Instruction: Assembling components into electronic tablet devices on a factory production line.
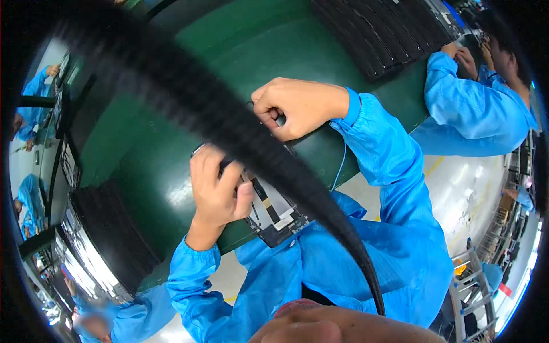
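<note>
An opened flat electronic device (pixel 278 207) with a bare circuit board and a pale inner panel lies near the front edge of the green table, in front of my chest. My left hand (pixel 216 182) is bent over the left side of this device, its thumb beside the inner parts. Just beyond the device, my right hand (pixel 300 108) is curled closed above the table. A small greyish bit shows between its fingers, too little to name. A blurred black band (pixel 229 108) crosses the view and hides part of the device and the right fingertips.
Black slotted racks stand at the far right (pixel 380 34) and the near left (pixel 114 234) of the green table (pixel 154 143). A blue cord (pixel 341 166) hangs from my right wrist. A co-worker in a blue smock (pixel 474 108) sits to the right; another is at lower left.
</note>
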`<state>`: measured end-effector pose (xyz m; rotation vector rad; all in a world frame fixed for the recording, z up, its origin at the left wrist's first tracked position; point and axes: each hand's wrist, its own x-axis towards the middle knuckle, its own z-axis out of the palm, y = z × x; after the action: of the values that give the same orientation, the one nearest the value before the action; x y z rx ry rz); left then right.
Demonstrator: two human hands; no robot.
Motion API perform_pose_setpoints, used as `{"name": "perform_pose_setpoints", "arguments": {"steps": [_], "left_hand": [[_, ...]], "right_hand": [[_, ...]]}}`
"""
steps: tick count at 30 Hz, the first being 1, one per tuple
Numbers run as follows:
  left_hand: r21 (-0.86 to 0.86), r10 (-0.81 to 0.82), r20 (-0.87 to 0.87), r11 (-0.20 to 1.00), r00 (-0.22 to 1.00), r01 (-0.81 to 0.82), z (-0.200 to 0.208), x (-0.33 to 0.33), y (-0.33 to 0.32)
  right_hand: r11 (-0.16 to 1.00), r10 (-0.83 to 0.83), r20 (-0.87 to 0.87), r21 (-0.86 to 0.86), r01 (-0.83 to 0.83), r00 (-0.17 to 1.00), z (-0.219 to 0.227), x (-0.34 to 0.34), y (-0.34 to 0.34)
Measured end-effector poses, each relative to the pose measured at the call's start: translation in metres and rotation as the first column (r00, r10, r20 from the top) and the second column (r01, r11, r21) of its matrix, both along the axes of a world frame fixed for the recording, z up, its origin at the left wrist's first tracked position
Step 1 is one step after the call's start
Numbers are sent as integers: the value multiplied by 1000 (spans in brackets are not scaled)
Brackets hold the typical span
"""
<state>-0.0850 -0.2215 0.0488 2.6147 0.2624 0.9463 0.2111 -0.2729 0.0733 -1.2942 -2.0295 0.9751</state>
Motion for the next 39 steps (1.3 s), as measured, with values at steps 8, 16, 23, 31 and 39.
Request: {"name": "perform_pose_setpoints", "arguments": {"steps": [8,16,23,31,39], "left_hand": [[-70,-17,-181,998,983,4,6,17,-7],[-113,7,-256,993,967,-37,15,21,-4],[-33,28,-274,999,961,-38,14,28,-11],[57,151,-275,988,949,-141,10,31,-31],[-64,112,-207,990,972,-128,5,29,-24]], "right_hand": [[1000,0,-40,20,1,999,-2,1,1],[1000,4,2,26,-4,1000,-3,2,2],[999,-3,-6,34,4,1000,-5,3,-1],[998,-54,-71,14,55,996,-9,2,9],[994,-91,-143,38,98,985,-14,1,9]]}}
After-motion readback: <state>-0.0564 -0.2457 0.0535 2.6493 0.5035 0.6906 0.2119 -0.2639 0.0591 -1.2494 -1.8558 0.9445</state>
